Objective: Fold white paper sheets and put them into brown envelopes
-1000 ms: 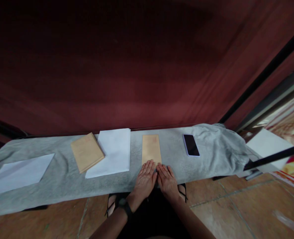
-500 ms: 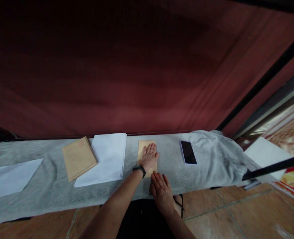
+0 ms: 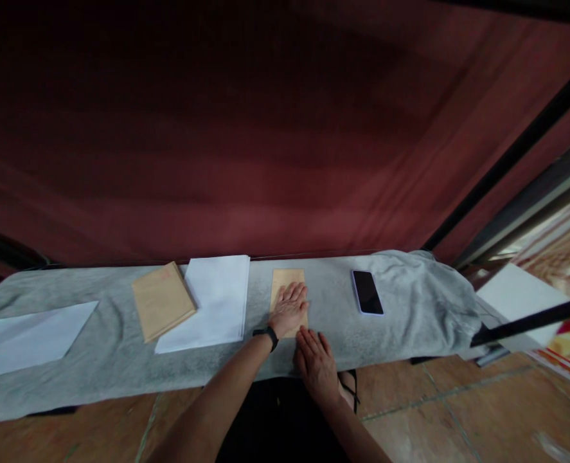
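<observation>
Near the middle of the tabletop, close to its front edge, the left hand lies flat, palm down, on a brown paper envelope. Its fingers are stretched out and held side by side, pressing on the envelope without gripping it. Only the envelope's far end and a strip of its right side show past the hand. A black wristband sits on the left wrist.

The right hand lies just behind the envelope's near end, right at the front edge of the tabletop. It is also flat, and its fingers are straight, spread only slightly and holding nothing. Their tips reach the envelope's near right corner, just beside the left hand's heel.

A grey cloth covers the whole tabletop and bunches into folds at the right end. Left of the envelope lies a stack of white paper, and a stack of brown envelopes rests askew against its left side. A single white sheet lies well apart at the left end. A dark-screened smartphone lies face up to the right of the envelope, toward the back edge. A dark red curtain hangs behind the tabletop.
</observation>
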A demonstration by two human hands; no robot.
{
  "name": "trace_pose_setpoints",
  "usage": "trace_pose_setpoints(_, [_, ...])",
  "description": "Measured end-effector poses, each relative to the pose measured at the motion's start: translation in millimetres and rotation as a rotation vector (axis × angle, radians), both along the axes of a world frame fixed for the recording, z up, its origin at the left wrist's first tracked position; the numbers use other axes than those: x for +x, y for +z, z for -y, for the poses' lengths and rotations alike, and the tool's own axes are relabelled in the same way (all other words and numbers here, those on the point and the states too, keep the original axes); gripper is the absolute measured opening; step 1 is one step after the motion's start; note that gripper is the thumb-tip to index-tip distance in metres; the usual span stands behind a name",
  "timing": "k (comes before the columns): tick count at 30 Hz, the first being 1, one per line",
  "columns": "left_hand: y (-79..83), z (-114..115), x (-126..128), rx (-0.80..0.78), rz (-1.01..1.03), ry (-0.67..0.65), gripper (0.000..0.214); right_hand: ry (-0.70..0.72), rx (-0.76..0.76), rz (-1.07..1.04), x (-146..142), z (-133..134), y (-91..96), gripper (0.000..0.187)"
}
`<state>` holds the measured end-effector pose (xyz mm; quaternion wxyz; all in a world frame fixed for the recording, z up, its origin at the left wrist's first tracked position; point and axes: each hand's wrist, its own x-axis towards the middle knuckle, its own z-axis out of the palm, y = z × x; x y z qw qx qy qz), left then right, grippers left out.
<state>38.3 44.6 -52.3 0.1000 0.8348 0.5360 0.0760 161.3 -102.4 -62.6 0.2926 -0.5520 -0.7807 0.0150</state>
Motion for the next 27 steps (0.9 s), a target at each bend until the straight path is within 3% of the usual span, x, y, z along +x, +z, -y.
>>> trace_pose_setpoints(13, [3.1, 63, -24, -0.02, 0.015, -0.13, 0.054, -0.002, 0.066, 0.021, 1, -1, -16.1, 0.04])
trace_pose_setpoints(20, [-4.2, 113, -55, 0.181, 0.0, -0.188, 0.055, -0.007, 0.041, 0.068, 1, -1, -16.1, 0.042])
trace_pose_setpoints(27, [5.7, 127, -70, 0.185, -0.046, -0.172, 0.057, 0.002, -0.003, 0.065, 3, 2, -11.2, 0.043])
